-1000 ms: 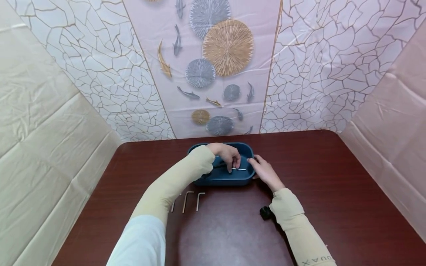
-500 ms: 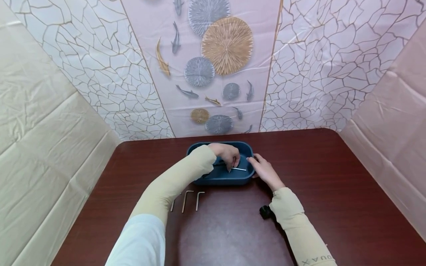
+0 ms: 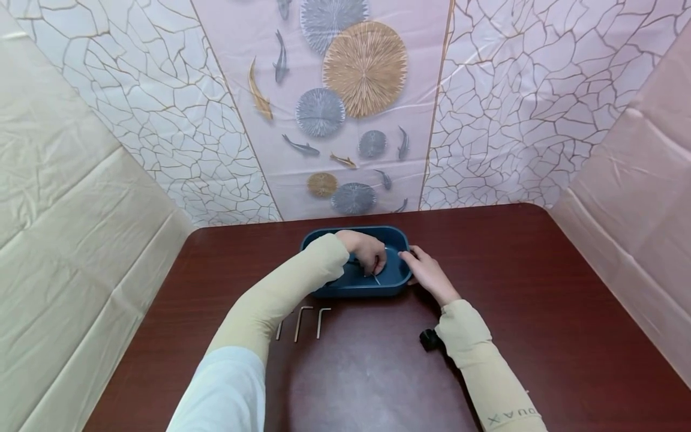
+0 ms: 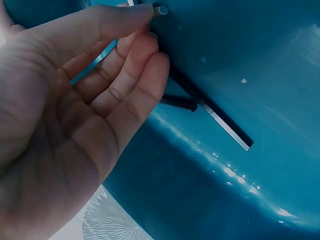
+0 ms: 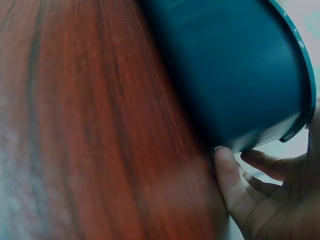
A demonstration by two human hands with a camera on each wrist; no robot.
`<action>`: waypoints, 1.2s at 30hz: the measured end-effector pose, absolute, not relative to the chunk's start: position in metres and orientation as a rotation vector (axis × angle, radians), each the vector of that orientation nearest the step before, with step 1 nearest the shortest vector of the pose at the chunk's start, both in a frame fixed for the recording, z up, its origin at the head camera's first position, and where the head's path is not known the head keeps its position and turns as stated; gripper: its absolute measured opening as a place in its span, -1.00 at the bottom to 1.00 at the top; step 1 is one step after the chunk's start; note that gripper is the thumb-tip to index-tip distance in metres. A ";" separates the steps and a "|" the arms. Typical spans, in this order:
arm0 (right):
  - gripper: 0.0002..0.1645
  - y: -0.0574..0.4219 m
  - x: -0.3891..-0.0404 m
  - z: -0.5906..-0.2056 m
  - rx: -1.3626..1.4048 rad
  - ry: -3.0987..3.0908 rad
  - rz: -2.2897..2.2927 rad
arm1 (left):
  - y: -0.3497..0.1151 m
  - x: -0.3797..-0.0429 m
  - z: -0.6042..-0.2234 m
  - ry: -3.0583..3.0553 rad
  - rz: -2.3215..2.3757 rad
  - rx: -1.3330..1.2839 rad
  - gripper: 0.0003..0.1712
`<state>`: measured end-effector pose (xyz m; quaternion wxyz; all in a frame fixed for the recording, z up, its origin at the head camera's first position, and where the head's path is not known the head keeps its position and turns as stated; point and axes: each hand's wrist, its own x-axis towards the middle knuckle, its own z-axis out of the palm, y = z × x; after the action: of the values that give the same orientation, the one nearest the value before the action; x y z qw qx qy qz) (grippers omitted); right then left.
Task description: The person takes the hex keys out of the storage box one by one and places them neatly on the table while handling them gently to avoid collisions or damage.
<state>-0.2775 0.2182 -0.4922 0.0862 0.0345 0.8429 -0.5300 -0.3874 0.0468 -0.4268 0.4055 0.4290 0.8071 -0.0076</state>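
Note:
A blue tray (image 3: 396, 282) stands near the far edge of the table. My left hand (image 3: 367, 251) reaches down inside it, thumb and fingertips pinching a hex key (image 4: 160, 10), whose hexagonal end pokes out past the thumb in the left wrist view; most of it is hidden by the fingers. On the tray floor beside those fingertips lies another metal hex key (image 4: 227, 127), with a dark short piece next to it. My right hand (image 3: 429, 276) holds the tray's right end, thumb at the rim and fingers along the outer wall.
Several L-shaped hex keys (image 3: 300, 324) lie in a row on the dark red table (image 3: 367, 372), in front of the tray and partly behind the left sleeve. A small black object (image 3: 430, 340) sits under the right wrist. Patterned cloth walls rise behind and at both sides.
The silver rod that stuck out rightward from my left fingers in the tray now shows shorter and angled toward the front. My right hand has stayed on the tray's end.

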 end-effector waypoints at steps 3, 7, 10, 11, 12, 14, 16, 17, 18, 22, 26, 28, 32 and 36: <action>-0.20 0.218 -0.276 -0.493 0.102 2.503 -1.586 | 0.045 -0.385 -0.428 2.036 -0.020 1.083 -0.86; -0.21 0.217 -0.275 -0.496 0.109 2.494 -1.589 | 0.042 -0.383 -0.429 2.037 -0.002 1.080 -0.85; -0.20 0.217 -0.275 -0.496 0.106 2.489 -1.591 | 0.039 -0.382 -0.430 2.047 0.027 1.083 -0.85; -0.20 0.217 -0.275 -0.496 0.107 2.489 -1.593 | 0.038 -0.382 -0.429 2.053 0.040 1.086 -0.85; -0.20 0.217 -0.275 -0.496 0.107 2.489 -1.594 | 0.037 -0.382 -0.429 2.060 0.053 1.090 -0.85; -0.20 0.218 -0.275 -0.495 0.107 2.491 -1.599 | 0.035 -0.382 -0.427 2.077 0.077 1.092 -0.87; -0.21 0.218 -0.276 -0.494 0.114 2.498 -1.598 | 0.033 -0.383 -0.425 2.095 0.097 1.093 -0.89; -0.21 0.218 -0.276 -0.494 0.116 2.499 -1.600 | 0.032 -0.382 -0.424 2.101 0.106 1.091 -0.89; -0.21 0.218 -0.277 -0.493 0.112 2.501 -1.599 | 0.031 -0.382 -0.422 2.107 0.113 1.087 -0.88; -0.21 0.217 -0.278 -0.493 0.115 2.498 -1.604 | 0.028 -0.381 -0.416 2.126 0.122 1.113 -0.83; -0.21 0.218 -0.278 -0.493 0.116 2.503 -1.600 | 0.028 -0.380 -0.408 2.149 0.119 1.184 -0.82; -0.21 0.219 -0.279 -0.492 0.113 2.512 -1.598 | 0.028 -0.381 -0.404 2.166 0.119 1.214 -0.84; -0.22 0.220 -0.279 -0.492 0.109 2.521 -1.606 | 0.027 -0.380 -0.402 2.194 0.120 1.244 -0.88; -0.21 0.218 -0.278 -0.492 0.113 2.510 -1.610 | 0.021 -0.381 -0.404 2.191 0.146 1.251 -0.91</action>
<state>-0.2775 0.2180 -0.4918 0.0787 0.0378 0.8385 -0.5378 -0.3808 0.0209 -0.4037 0.3024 0.4720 0.8262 0.0551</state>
